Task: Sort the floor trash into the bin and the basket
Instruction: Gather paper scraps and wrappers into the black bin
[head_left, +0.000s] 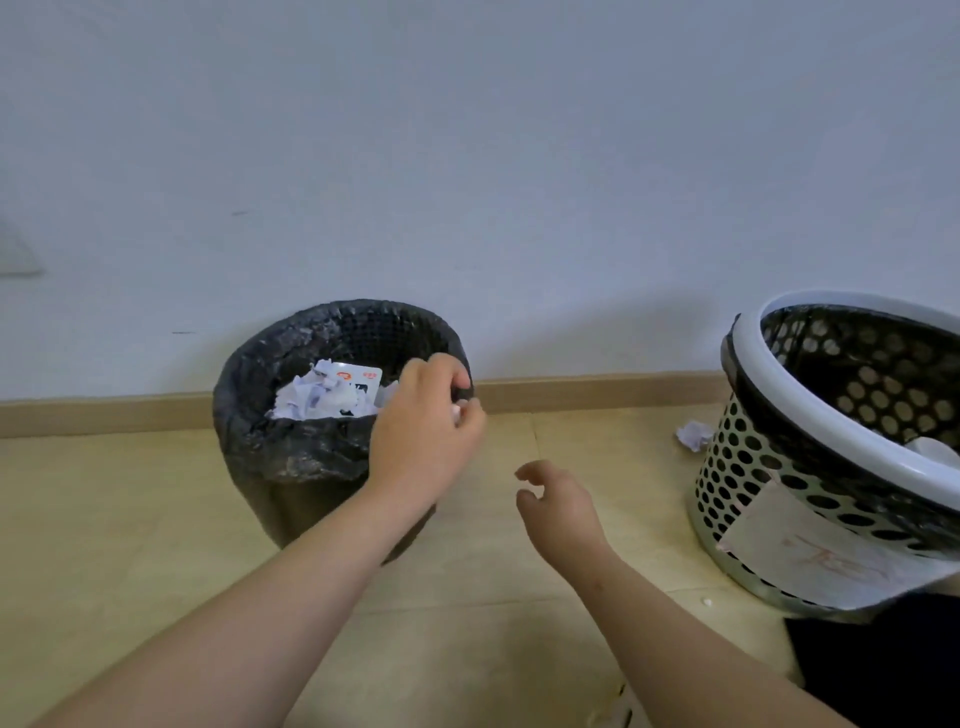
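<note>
A black mesh bin (291, 447) lined with a dark bag stands against the wall at centre left, and crumpled white paper (322, 397) with a printed card lies inside it. My left hand (423, 431) hovers at the bin's right rim with its fingers curled around a small pale scrap (457, 413). Lower and to the right, my right hand (558, 506) hangs over the floor, fingers loosely apart and holding nothing. A white perforated basket (753, 467) with a black liner sits at the right, tilted toward me, with a paper label on its side.
A crumpled paper ball (693, 435) lies on the wooden floor just left of the basket. A tiny white crumb (706, 601) sits near the basket's base. A wooden skirting board (597, 392) runs along the pale wall. Dark clothing shows at the bottom right.
</note>
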